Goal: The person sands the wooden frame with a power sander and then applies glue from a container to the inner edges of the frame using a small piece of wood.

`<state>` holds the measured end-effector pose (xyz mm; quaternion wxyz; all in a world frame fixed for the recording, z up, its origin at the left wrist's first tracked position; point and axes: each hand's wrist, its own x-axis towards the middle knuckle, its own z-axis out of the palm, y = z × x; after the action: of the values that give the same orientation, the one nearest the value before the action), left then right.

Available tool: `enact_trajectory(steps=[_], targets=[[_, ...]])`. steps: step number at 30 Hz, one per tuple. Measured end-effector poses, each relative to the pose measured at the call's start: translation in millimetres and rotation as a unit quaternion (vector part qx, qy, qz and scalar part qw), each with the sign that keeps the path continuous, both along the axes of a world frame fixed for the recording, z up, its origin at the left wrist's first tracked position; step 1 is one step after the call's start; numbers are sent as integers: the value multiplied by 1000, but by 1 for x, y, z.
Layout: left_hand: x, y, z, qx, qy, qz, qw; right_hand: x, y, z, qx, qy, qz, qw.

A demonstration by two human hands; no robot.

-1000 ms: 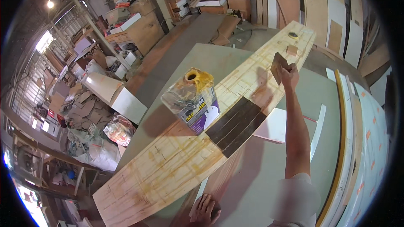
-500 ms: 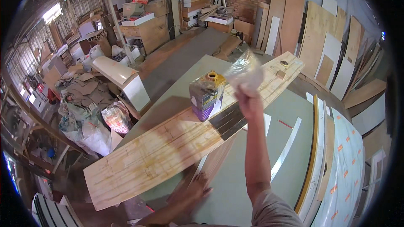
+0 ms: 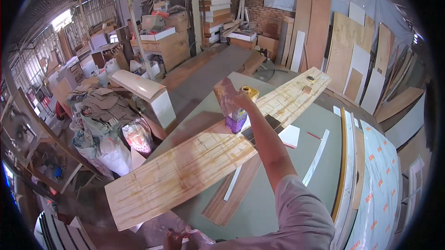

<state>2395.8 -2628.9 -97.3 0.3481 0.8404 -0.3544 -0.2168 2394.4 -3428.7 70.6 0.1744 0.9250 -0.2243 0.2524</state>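
Note:
My right hand (image 3: 243,99) grips a translucent, brownish plastic piece (image 3: 225,94), its exact kind unclear. It is held up before a rectangular purple and dark can (image 3: 236,122), hiding much of it. Yellow residue surrounds the can's round top opening. The can stands on a long pale wooden board (image 3: 181,166) streaked with yellowish stains, beside a dark patch (image 3: 273,125) across the board's middle. At the lower edge, my left hand (image 3: 174,240) is partly cut off beside crumpled clear plastic (image 3: 199,239); its grip is unclear.
The board lies across a grey-green panel (image 3: 320,166). A brown wood-grain strip (image 3: 232,192), a white strip (image 3: 317,157), a red pencil (image 3: 314,135) and a tape roll (image 3: 310,79) lie about. Stuffed bags (image 3: 113,152) stand left; sheets (image 3: 313,32) lean at the back.
My right hand has swung left with the plastic piece, from over the board's right half to the can. My left hand has drawn back from the wood-grain strip to the lower edge.

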Motion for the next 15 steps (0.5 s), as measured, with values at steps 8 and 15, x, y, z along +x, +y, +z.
enact_trajectory(steps=[8, 15], targets=[[-5, 71, -14, 45, 45, 76, 995, -19, 98, 61, 567, -350, -34, 745], [11, -69, 130, -66, 68, -51, 994, -117, 303, 175, 652, -471, 85, 588]])
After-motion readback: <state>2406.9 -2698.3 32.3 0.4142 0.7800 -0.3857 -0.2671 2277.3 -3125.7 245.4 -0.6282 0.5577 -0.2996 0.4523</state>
